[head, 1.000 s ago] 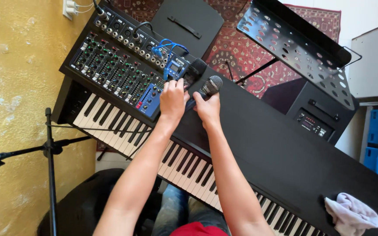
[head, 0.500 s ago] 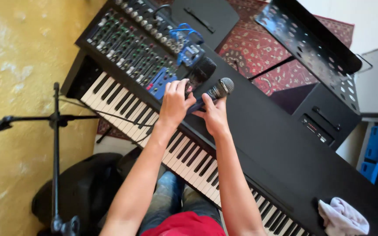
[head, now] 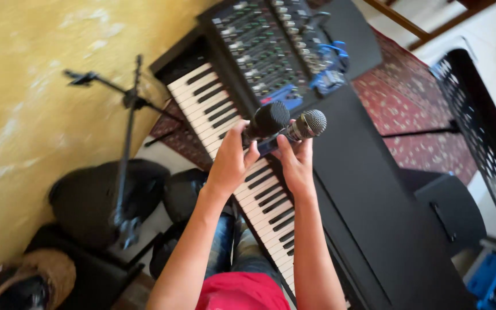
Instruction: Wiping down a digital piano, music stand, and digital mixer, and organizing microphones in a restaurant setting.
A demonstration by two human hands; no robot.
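Observation:
My left hand (head: 231, 162) grips a microphone with a black foam head (head: 267, 120), lifted above the keys. My right hand (head: 295, 166) holds a second microphone with a silver mesh head (head: 311, 123) and a dark blue body, right beside the first. Both heads point away from me, over the black electric piano (head: 368, 189). Its white and black keys (head: 225, 132) run under my wrists. An audio mixer (head: 271, 51) with rows of knobs and blue cables sits on the piano's far end.
A microphone stand (head: 126, 132) rises at the left before a yellow wall. Black bags (head: 96, 198) lie on the floor below it. A perforated black music stand (head: 477, 126) and a black speaker (head: 449, 209) are at the right, over a red patterned rug (head: 409, 115).
Both hands have lifted the two microphones off the piano top, up and toward me. The camera view has swung, so the piano now runs more steeply across the frame.

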